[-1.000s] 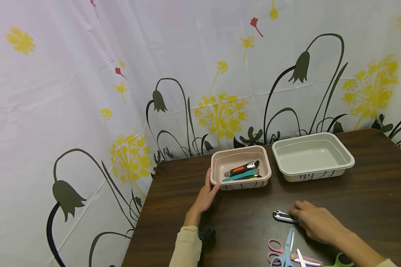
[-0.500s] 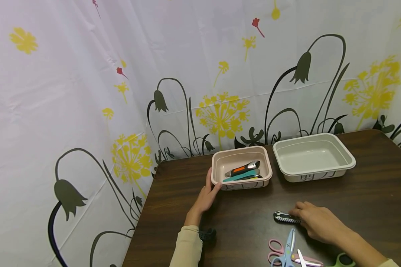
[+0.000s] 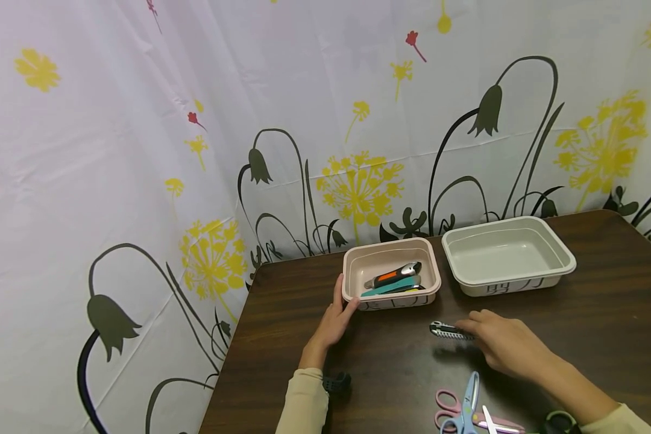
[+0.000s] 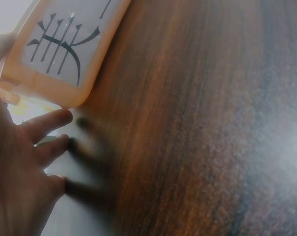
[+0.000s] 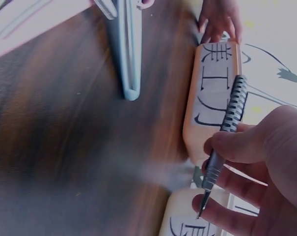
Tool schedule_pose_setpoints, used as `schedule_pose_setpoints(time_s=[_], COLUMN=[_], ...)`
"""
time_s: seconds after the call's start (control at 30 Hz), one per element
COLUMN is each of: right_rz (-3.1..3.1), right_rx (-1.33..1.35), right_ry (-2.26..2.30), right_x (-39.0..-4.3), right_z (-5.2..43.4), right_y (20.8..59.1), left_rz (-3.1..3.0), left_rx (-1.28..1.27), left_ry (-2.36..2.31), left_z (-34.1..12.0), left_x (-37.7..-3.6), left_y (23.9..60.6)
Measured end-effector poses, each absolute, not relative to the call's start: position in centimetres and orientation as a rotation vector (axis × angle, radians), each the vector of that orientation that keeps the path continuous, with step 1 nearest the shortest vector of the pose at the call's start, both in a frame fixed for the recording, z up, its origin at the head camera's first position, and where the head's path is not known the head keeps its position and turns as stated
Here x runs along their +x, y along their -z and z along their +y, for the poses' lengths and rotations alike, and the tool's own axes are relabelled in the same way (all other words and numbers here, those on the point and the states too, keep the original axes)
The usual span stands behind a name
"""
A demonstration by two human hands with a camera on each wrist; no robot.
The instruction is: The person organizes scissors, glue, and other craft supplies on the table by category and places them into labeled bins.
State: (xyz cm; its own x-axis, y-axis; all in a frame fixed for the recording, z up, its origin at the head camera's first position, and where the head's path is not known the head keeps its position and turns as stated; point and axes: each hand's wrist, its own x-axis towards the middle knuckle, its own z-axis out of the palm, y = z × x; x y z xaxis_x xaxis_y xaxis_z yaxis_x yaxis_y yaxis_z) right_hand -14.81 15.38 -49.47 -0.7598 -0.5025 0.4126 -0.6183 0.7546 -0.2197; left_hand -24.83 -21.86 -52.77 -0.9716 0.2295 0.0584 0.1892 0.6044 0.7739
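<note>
Your left hand (image 3: pixel 333 319) is stretched forward, forearm in a cream sleeve (image 3: pixel 304 401), palm side-on, thumb up, fingers (image 4: pixel 45 125) straight and slightly spread. It grips nothing. Your right hand (image 3: pixel 501 343) comes in from the lower right and hovers off the bench, back of the hand up. Its thumb (image 5: pixel 241 145) and curled fingers make a pinch grip, forefinger pointing left. The right forearm is bare down to a cream cuff (image 3: pixel 621 419).
</note>
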Motion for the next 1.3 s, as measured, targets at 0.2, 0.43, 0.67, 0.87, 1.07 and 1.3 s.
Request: schedule_pose_setpoints(time_s=[0.2, 0.43, 0.67, 0.87, 1.07, 1.3], right_rz=[-2.586, -2.568, -2.486, -2.459, -2.485, -2.487], right_rx=[0.823, 0.769, 0.757, 0.751, 0.772, 0.819], right_ry=[-0.493, -0.492, -0.504, -0.502, -0.461, -0.390], right_x=[-15.8, -17.1, -18.6, -19.9, -20.9, -21.9], right_z=[14.4, 13.2, 11.8, 10.6, 9.4, 8.6], right_y=[48.6, 47.8, 47.5, 47.4, 47.4, 47.4], left_rz=[2.752, 2.741, 2.746, 2.756, 2.756, 2.761], left_rx=[0.353, 0.356, 0.359, 0.365, 0.363, 0.372], left_ry=[-1.350, -1.362, -1.344, -1.352, -1.355, -1.351], left_z=[-21.9, -21.8, -21.8, -21.8, -21.8, -21.8], left_x=[-24.8, -24.7, -24.8, -24.7, -24.7, -24.7], left_y=[52.8, 52.8, 52.9, 52.9, 52.8, 52.9])
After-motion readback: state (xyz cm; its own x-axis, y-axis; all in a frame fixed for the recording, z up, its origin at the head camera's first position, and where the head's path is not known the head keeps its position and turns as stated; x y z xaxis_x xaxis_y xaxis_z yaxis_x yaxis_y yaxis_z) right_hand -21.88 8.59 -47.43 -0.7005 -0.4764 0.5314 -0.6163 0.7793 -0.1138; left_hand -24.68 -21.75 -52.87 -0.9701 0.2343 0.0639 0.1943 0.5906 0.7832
